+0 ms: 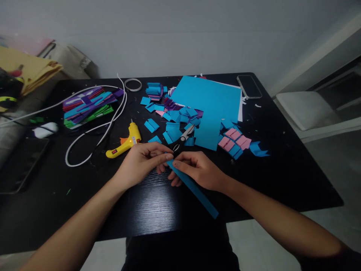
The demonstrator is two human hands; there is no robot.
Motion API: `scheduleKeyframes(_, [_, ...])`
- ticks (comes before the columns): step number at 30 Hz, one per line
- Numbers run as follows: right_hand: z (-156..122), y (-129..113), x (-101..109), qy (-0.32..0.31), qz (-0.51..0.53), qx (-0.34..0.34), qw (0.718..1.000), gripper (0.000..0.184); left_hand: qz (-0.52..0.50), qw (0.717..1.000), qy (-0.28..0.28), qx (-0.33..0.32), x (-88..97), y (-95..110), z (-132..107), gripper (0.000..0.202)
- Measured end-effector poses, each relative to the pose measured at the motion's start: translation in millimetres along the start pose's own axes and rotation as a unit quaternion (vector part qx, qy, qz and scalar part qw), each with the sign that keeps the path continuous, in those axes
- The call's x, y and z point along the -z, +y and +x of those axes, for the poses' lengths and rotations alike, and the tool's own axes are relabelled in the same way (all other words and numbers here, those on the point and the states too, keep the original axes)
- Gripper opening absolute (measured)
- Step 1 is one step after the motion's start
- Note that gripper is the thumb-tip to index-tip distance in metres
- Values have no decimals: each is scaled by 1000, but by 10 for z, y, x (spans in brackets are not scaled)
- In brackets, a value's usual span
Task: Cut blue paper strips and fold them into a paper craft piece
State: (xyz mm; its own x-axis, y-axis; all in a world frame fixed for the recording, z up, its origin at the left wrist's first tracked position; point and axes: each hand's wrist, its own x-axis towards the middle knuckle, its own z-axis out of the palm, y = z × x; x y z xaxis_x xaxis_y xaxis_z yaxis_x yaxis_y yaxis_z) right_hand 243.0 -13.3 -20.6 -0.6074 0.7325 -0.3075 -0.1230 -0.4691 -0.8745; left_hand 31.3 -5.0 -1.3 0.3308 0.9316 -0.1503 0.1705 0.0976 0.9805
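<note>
A long blue paper strip (194, 188) slants down and right from between my two hands, over the near part of the black table. Its upper end is pinched by my left hand (145, 160), thumb on top. Just beside it, my right hand (201, 169) grips the strip between thumb and fingers. Black-handled scissors (183, 139) lie right behind my hands, partly hidden by them. A yellow glue gun (125, 142) rests left of my left hand. Small folded blue paper pieces (172, 133) are heaped beyond the scissors.
Blue sheets (211, 98) lie at the back, with pink and blue folded pieces (232, 143) to their right. A phone (249, 86) sits at the far right corner. Bundled coloured strips (88, 105), a white cable (93, 152) and a tape roll (133, 85) occupy the left.
</note>
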Motion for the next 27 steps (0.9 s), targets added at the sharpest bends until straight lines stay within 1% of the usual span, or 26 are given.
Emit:
scheduleKeyframes(5, [4, 19, -8, 1, 17, 5, 1000, 36, 1, 1000, 19, -15, -48, -4, 4, 17])
scheduleKeyframes(10, [17, 14, -1, 20, 29, 23, 999, 34, -26, 999, 45, -18, -52, 7, 20, 31])
scheduleKeyframes(12, [23, 7, -1, 28, 35, 36, 998, 34, -27, 999, 30, -11, -46, 17, 14, 29])
scheduleKeyframes(15, [20, -1, -12, 23, 35, 54, 998, 33, -12, 1000, 3, 4, -58, 30, -5, 25])
scheduleKeyframes(19, [0, -17, -12, 20, 1, 55, 998, 33, -7, 1000, 2, 7, -89, 25, -25, 27])
scheduleKeyframes(21, [-5, -31, 4, 43, -53, 63, 996, 33, -14, 1000, -11, 15, -96, 15, -31, 25])
scheduleKeyframes(23, [2, -44, 27, 80, -105, 94, 987, 30, -21, 999, -26, 27, -101, 4, -38, 24])
scheduleKeyframes(25, [15, -51, 47, 106, -126, 131, 978, 26, -27, 998, -39, 36, -109, -3, -45, 22])
scheduleKeyframes(27, [26, -54, 58, 107, -124, 149, 975, 24, -30, 998, -47, 42, -122, -4, -50, 21])
